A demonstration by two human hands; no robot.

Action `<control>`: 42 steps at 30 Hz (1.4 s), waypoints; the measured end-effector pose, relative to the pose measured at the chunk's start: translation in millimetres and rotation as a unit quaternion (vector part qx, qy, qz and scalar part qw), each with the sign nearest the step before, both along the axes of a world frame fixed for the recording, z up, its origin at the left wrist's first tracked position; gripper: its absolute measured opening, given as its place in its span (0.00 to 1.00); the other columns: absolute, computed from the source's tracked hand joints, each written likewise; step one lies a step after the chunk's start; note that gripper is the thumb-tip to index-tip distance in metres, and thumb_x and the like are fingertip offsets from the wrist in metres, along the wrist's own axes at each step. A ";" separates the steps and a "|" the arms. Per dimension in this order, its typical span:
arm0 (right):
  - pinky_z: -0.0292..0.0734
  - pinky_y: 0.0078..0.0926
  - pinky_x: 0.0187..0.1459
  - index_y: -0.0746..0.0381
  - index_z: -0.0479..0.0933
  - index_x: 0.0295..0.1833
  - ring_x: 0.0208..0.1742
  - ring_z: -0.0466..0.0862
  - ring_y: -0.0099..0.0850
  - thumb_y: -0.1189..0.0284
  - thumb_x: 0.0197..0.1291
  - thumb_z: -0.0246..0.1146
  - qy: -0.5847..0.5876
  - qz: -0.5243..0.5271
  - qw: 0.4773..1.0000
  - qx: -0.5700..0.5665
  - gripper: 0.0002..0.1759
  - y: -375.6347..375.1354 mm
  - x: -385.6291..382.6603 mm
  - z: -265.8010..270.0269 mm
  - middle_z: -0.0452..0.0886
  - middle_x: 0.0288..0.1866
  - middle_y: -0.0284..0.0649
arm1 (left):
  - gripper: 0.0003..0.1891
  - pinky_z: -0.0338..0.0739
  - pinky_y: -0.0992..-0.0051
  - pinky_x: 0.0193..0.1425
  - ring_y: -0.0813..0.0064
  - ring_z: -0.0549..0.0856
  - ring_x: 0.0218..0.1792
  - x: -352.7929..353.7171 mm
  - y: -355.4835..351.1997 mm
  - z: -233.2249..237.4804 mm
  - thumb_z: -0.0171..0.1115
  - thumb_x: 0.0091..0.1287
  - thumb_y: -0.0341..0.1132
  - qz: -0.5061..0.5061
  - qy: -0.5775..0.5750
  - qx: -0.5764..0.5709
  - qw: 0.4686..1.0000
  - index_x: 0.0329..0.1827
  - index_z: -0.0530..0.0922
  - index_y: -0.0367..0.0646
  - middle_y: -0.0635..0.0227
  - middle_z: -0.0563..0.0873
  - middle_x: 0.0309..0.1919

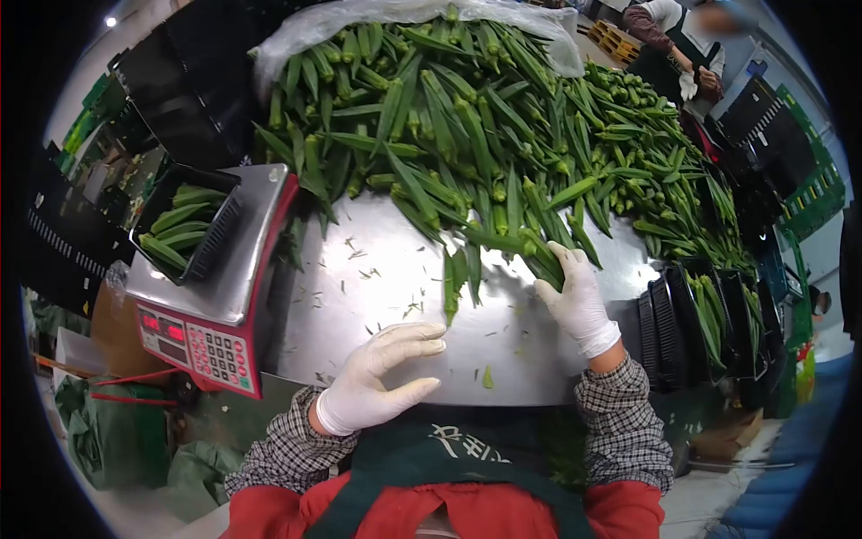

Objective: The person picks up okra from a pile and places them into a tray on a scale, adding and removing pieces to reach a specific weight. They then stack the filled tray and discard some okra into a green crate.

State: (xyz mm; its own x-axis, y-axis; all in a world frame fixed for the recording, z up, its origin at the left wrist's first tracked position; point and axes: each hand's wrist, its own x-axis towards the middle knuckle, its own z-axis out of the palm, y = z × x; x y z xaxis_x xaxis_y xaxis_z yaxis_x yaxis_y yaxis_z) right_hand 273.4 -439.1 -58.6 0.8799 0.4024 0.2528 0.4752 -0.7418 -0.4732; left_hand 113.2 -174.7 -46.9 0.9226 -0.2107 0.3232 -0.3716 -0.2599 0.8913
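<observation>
A large heap of green okra [449,117] covers the far part of a metal table [359,296]. My left hand [386,373], in a white glove, hovers over the near edge with fingers stretched, thumb apart and nothing held. At the heap's front edge, my gloved right hand [579,301] has thumb and fingers around a few okra pods [541,259]. Between my hands a couple of loose okra pods [454,278] point towards me. Black tray with okra [211,238] rests on the scale [238,296] at the left.
Black trays [664,328] stand on edge at the right, with okra pods [708,314] among them. Clear plastic sheeting [404,13] lies along the heap's back. A co-worker [678,54] stands at the far right. Green trimmings [364,269] are scattered over the metal.
</observation>
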 end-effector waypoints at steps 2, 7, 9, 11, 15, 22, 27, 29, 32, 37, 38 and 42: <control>0.74 0.34 0.53 0.68 0.69 0.60 0.51 0.77 0.43 0.72 0.50 0.69 0.029 0.000 0.998 0.052 0.31 -11.7 -3.3 -1.0 0.75 0.50 0.49 | 0.17 0.70 0.69 0.65 0.63 0.79 0.58 3.4 -9.7 -3.0 0.68 0.58 0.26 -0.006 0.037 -0.045 0.998 0.52 0.80 0.38 0.58 0.81 0.55; 0.74 0.22 0.51 0.69 0.69 0.60 0.49 0.78 0.25 0.71 0.58 0.66 0.229 -0.049 0.917 0.323 0.26 -20.5 -10.2 2.4 0.77 0.52 0.40 | 0.14 0.70 0.69 0.65 0.68 0.79 0.58 3.9 -19.4 -10.1 0.64 0.61 0.27 -0.024 0.148 -0.144 0.978 0.51 0.80 0.36 0.60 0.82 0.54; 0.73 0.19 0.50 0.69 0.69 0.61 0.47 0.77 0.23 0.72 0.61 0.64 0.256 -0.043 0.883 0.391 0.24 -17.5 -16.1 7.7 0.77 0.49 0.37 | 0.15 0.70 0.71 0.65 0.69 0.79 0.58 2.6 -22.6 -10.4 0.62 0.64 0.28 -0.031 0.195 -0.188 0.962 0.54 0.78 0.36 0.60 0.81 0.55; 0.73 0.17 0.48 0.68 0.68 0.62 0.45 0.77 0.22 0.73 0.63 0.62 0.285 -0.040 0.854 0.434 0.23 -6.8 -27.0 21.1 0.78 0.46 0.36 | 0.17 0.70 0.71 0.64 0.70 0.78 0.58 4.1 -29.7 -11.6 0.59 0.67 0.29 -0.022 0.241 -0.245 0.939 0.58 0.75 0.36 0.61 0.80 0.56; 0.73 0.19 0.48 0.66 0.70 0.59 0.46 0.76 0.21 0.72 0.65 0.61 0.392 0.045 0.837 0.378 0.19 30.3 -60.0 19.0 0.77 0.48 0.36 | 0.22 0.72 0.70 0.62 0.71 0.79 0.56 16.9 -65.3 -19.5 0.53 0.72 0.34 -0.005 0.321 -0.422 0.848 0.66 0.65 0.37 0.60 0.77 0.59; 0.73 0.20 0.49 0.67 0.72 0.56 0.45 0.77 0.25 0.77 0.64 0.56 0.293 0.040 0.858 0.420 0.15 35.5 -57.6 18.3 0.77 0.46 0.39 | 0.22 0.76 0.61 0.59 0.63 0.80 0.55 24.1 -47.9 -50.5 0.48 0.74 0.44 -0.050 0.389 -0.585 0.710 0.66 0.66 0.41 0.55 0.77 0.58; 0.75 0.31 0.51 0.64 0.76 0.53 0.49 0.79 0.39 0.82 0.54 0.59 -0.095 0.345 0.933 0.031 0.19 43.9 -62.9 45.0 0.77 0.50 0.47 | 0.22 0.79 0.64 0.55 0.64 0.81 0.54 19.5 -47.4 -46.2 0.47 0.75 0.46 -0.117 0.451 -0.631 0.620 0.63 0.68 0.39 0.58 0.80 0.54; 0.74 0.35 0.53 0.64 0.76 0.53 0.51 0.78 0.42 0.81 0.52 0.61 -0.051 0.254 0.955 0.146 0.19 49.2 -61.6 37.0 0.77 0.50 0.47 | 0.18 0.81 0.67 0.52 0.66 0.82 0.50 17.5 -44.2 -49.5 0.50 0.74 0.40 -0.160 0.442 -0.649 0.599 0.61 0.70 0.39 0.59 0.81 0.50; 0.76 0.36 0.48 0.64 0.76 0.52 0.44 0.80 0.44 0.77 0.53 0.62 -0.107 0.106 0.988 0.047 0.18 46.1 -33.2 8.8 0.78 0.47 0.49 | 0.18 0.79 0.63 0.55 0.65 0.81 0.54 15.0 -31.7 -65.9 0.51 0.73 0.34 -0.119 0.385 -0.656 0.638 0.63 0.68 0.39 0.59 0.80 0.52; 0.77 0.38 0.46 0.66 0.77 0.49 0.40 0.81 0.43 0.70 0.56 0.63 0.110 0.036 0.987 0.108 0.16 39.4 -34.9 -3.7 0.80 0.37 0.46 | 0.21 0.75 0.60 0.60 0.63 0.80 0.55 7.9 -29.7 -42.1 0.54 0.71 0.37 0.008 0.338 -0.606 0.720 0.65 0.67 0.39 0.59 0.80 0.54; 0.77 0.37 0.45 0.65 0.77 0.48 0.40 0.81 0.43 0.69 0.56 0.63 0.105 0.106 0.984 0.101 0.16 43.6 -45.6 4.3 0.80 0.37 0.46 | 0.21 0.75 0.62 0.60 0.64 0.80 0.55 6.9 -32.8 -38.7 0.55 0.71 0.36 0.000 0.331 -0.627 0.705 0.64 0.67 0.39 0.60 0.80 0.52; 0.79 0.37 0.43 0.65 0.77 0.47 0.38 0.82 0.45 0.67 0.58 0.63 0.079 0.216 0.968 0.100 0.15 64.5 -61.4 24.9 0.80 0.38 0.48 | 0.20 0.74 0.60 0.61 0.63 0.79 0.55 15.1 -32.8 -49.0 0.55 0.70 0.33 0.006 0.321 -0.658 0.681 0.63 0.68 0.39 0.61 0.80 0.50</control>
State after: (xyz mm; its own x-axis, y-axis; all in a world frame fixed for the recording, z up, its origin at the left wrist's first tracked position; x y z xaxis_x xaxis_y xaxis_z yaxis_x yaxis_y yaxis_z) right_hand 212.0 -374.6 -33.6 0.6739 0.6990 0.2391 0.6309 -0.3761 -0.6786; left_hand 128.3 -207.4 -95.9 0.9618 -0.1193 -0.2462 0.1995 0.9217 0.3326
